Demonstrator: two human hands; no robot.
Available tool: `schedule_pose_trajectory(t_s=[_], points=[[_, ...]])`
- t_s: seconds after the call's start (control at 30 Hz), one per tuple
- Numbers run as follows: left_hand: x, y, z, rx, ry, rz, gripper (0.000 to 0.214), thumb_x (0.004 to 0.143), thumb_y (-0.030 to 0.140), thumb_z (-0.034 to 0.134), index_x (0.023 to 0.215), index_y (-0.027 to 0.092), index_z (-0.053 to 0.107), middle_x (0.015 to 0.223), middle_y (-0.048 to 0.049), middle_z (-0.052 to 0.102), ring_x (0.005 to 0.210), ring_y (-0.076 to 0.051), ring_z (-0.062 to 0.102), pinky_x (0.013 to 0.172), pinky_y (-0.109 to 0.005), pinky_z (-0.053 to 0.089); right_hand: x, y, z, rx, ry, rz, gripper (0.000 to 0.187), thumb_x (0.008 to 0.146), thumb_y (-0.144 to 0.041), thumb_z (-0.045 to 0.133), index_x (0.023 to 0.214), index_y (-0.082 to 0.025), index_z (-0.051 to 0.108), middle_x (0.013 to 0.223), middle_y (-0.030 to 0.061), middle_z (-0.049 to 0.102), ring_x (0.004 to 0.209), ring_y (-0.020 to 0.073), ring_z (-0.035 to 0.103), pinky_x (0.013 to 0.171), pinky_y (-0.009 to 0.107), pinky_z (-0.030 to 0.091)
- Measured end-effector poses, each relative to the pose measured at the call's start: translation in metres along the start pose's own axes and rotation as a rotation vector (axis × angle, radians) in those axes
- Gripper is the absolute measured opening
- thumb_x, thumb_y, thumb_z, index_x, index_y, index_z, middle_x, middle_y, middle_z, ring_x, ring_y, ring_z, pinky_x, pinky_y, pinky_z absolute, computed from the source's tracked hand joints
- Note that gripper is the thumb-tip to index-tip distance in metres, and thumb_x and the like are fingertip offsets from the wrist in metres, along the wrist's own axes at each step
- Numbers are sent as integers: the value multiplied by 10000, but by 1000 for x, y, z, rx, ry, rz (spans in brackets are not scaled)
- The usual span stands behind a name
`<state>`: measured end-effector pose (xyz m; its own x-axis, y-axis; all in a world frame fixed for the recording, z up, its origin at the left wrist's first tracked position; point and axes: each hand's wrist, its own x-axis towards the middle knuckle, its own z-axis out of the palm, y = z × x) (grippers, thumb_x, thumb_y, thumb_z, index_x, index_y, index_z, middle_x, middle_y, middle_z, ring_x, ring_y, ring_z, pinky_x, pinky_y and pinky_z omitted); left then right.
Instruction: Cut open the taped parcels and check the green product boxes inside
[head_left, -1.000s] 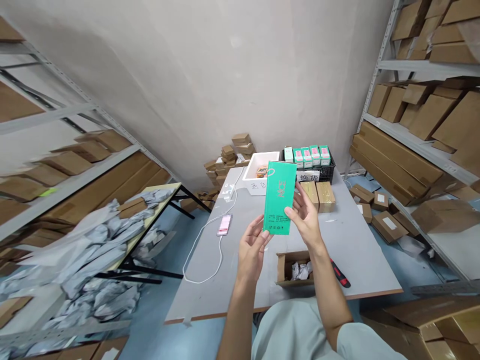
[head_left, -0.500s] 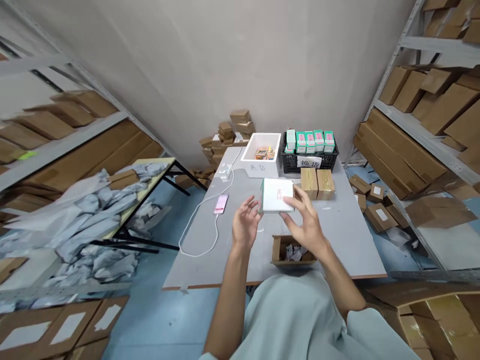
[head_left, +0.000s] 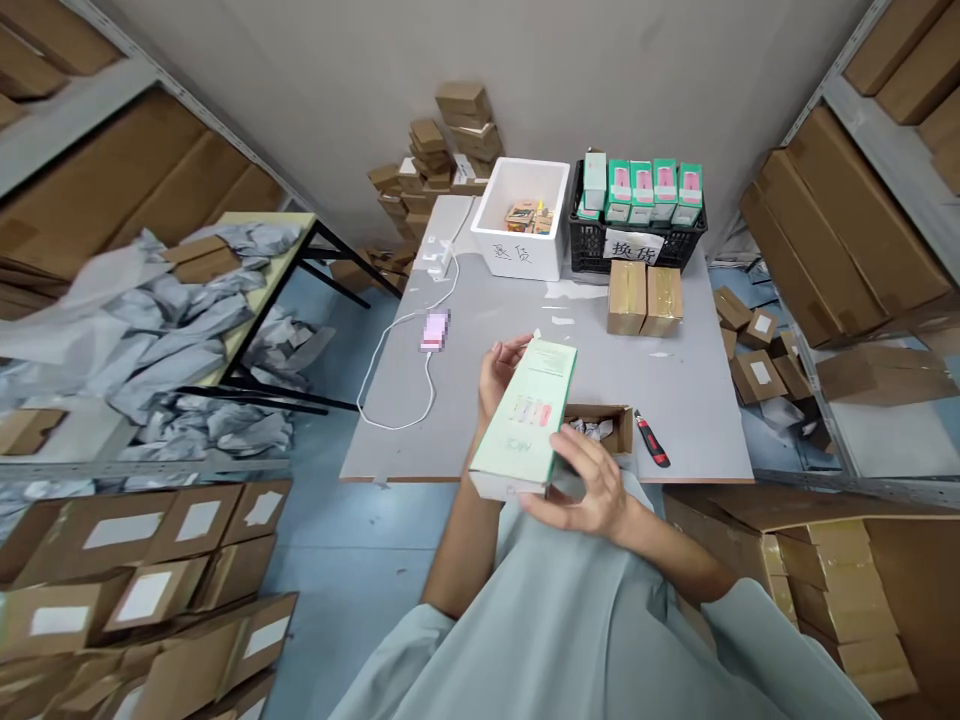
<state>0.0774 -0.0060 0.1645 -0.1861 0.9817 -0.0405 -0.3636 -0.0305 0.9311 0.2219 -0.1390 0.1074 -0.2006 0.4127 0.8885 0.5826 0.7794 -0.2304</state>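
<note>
A long pale green product box with a white end is held between my two hands above the table's front edge. My left hand grips its far left side, partly hidden behind it. My right hand holds the near right corner, thumb at the white end and fingers along the side. Behind it stands an open cardboard box with crumpled paper inside, partly covered by the green box and my right hand. A red and black utility knife lies to its right.
On the grey table are a white foam bin, a black crate of green boxes, two taped cartons and a charging phone. Grey parcels cover a side table at left. Shelves of cartons flank both sides.
The box has come nearer my body and turned, so its long green printed face now shows instead of the white end. My view has tilted down, and the utility knife has come into sight.
</note>
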Motion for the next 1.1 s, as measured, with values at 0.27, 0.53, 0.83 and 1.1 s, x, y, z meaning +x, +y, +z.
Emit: schedule_pose_trajectory(t_s=[0.27, 0.53, 0.83, 1.1], points=[[-3, 17, 1, 124, -8, 193, 643, 986, 803, 644, 935, 215, 899, 928, -91, 769, 882, -222, 696, 754, -312, 536, 31, 62, -16, 320, 477, 802, 614, 1090, -621, 743, 1592, -318, 561, 1553, 175, 660, 1407, 313, 738, 1160, 545, 670], [-25, 28, 30, 127, -268, 315, 612, 1059, 745, 661, 1240, 225, 926, 1012, -93, 765, 753, -185, 615, 644, -319, 526, 39, 104, -3, 1329, 737, 1646, 387, 1123, -517, 780, 1442, -304, 731, 1192, 36, 878, 1067, 190, 833, 972, 302, 734], [-2, 12, -1, 464, -343, 259, 579, 997, 819, 773, 1016, 244, 833, 1194, -124, 800, 1251, -320, 750, 1051, -419, 600, 17, 121, 14, 1424, 705, 1758, 317, 987, -451, 958, 1163, -276, 762, 1025, 6, 879, 884, 168, 821, 807, 250, 718], [24, -13, -33, 597, -466, -151, 653, 824, 805, 906, 867, 245, 573, 1412, -163, 790, 1216, -331, 762, 929, -386, 597, 29, 154, 31, 1169, 425, 1662, 641, 755, -673, 1060, 1173, -319, 729, 1161, 4, 858, 1000, 210, 789, 788, 285, 637]])
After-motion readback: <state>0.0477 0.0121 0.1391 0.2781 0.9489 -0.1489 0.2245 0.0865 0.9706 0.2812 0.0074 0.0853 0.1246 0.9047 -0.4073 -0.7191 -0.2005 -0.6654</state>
